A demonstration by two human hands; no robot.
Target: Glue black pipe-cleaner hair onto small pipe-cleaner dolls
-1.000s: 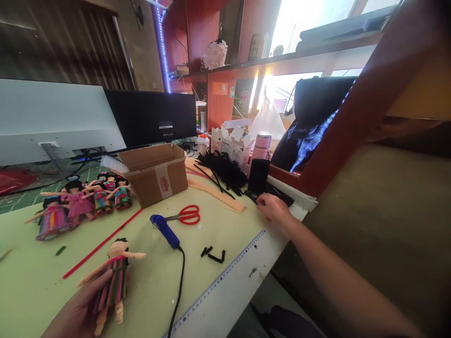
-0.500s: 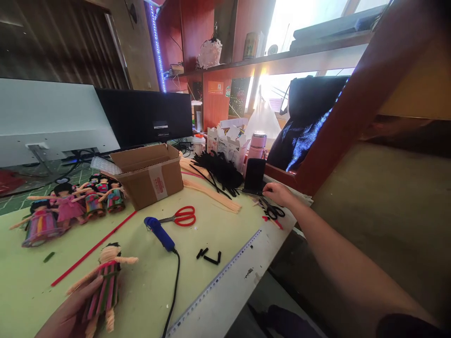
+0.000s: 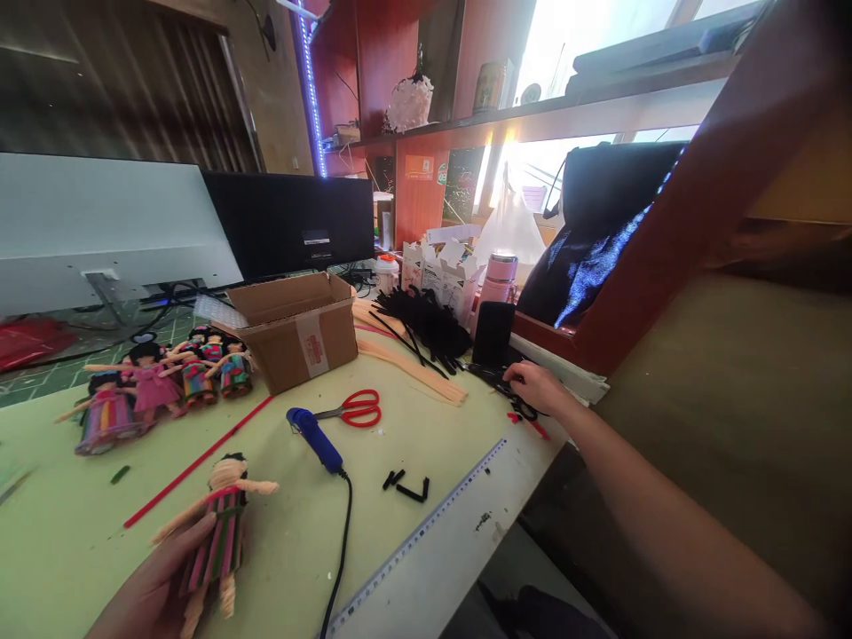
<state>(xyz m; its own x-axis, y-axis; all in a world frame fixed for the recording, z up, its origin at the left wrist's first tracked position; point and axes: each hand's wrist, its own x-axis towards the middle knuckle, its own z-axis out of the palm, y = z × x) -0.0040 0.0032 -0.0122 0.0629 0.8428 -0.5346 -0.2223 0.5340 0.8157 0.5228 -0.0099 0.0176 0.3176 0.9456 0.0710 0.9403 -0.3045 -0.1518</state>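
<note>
My left hand (image 3: 156, 568) is closed around a doll (image 3: 223, 532) with cream limbs, a wrapped cream head and a pink-and-green striped dress. Its head tilts away from me, and the face area carries no visible features. At the table's right edge, my right hand (image 3: 538, 389) reaches down with its fingers bent together, over black-handled scissors (image 3: 525, 408) and small scraps. Whatever the fingertips hold, if anything, is hidden. A dark phone-like slab (image 3: 493, 333) stands upright just beyond that hand. Red bits (image 3: 532, 426) lie below the wrist.
Red-handled scissors (image 3: 361, 408) touch a blue corded glue gun (image 3: 316, 439). Finished dolls (image 3: 153, 386) stand left of a cardboard box (image 3: 299, 342). Black fuzzy sticks (image 3: 426, 319), cream strips (image 3: 419, 373), a red stick (image 3: 200, 461), black pieces (image 3: 413, 488) and a ruler (image 3: 426, 530) lie around.
The whole view has shifted a little, moving things rightward in the picture. My right hand still hovers by the black scissors, its fingers slightly lower over them. The left hand keeps the doll.
</note>
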